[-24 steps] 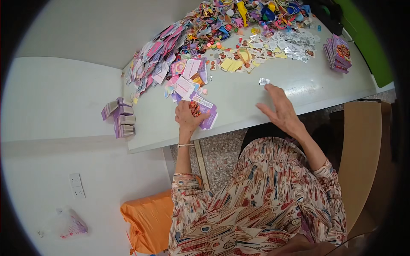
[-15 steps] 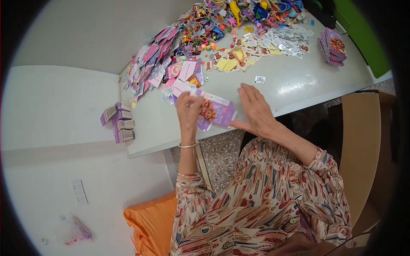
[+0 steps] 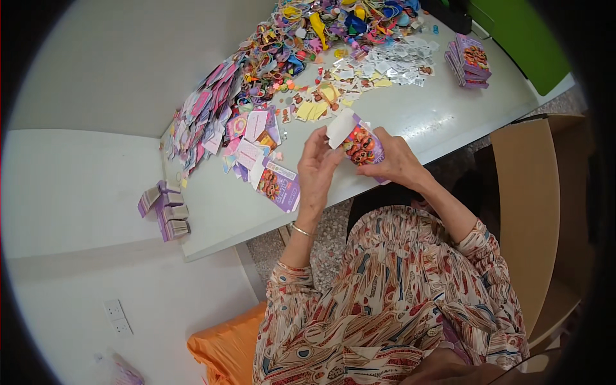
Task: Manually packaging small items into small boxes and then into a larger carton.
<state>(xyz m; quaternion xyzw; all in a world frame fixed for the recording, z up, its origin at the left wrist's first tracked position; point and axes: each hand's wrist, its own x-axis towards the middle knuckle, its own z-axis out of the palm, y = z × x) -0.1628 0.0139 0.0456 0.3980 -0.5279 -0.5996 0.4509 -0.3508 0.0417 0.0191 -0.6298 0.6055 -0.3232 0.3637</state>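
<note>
Purple printed cardboard box (image 3: 363, 149), white flap (image 3: 340, 127) open, is gripped by right hand (image 3: 399, 159) over front of pale table (image 3: 462, 131); left hand (image 3: 316, 170) is set at flap side, grip unclear. Probably light, stiff, crushable; best held by side edges.

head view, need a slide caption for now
Right hand holds a purple carton, left hand at its white flap, heaped trinkets beyond.
</note>
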